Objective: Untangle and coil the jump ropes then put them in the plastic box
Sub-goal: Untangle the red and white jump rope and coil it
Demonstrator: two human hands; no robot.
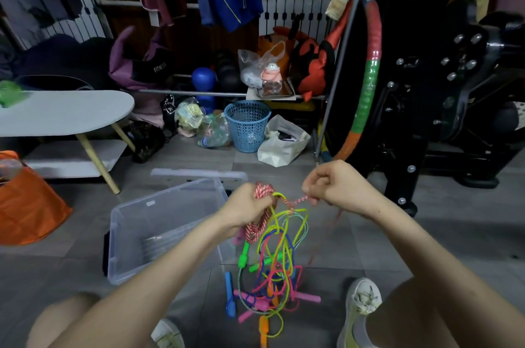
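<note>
Gripping the red-white rope [262, 189] in the left hand [246, 207], pinching its strand with the right hand [336, 185], letting the tangle [274, 265] dangle, probably for easier unpicking.

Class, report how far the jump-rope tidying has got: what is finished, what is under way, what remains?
Done: the clear plastic box stands open, its lid lying behind; no coiled rope shows inside. In hand: the left hand grips bunched red-and-white braided rope while the right hand pinches its strand. Left: the multicoloured tangle of ropes hanging to the floor needs separating, coiling, boxing.
</note>
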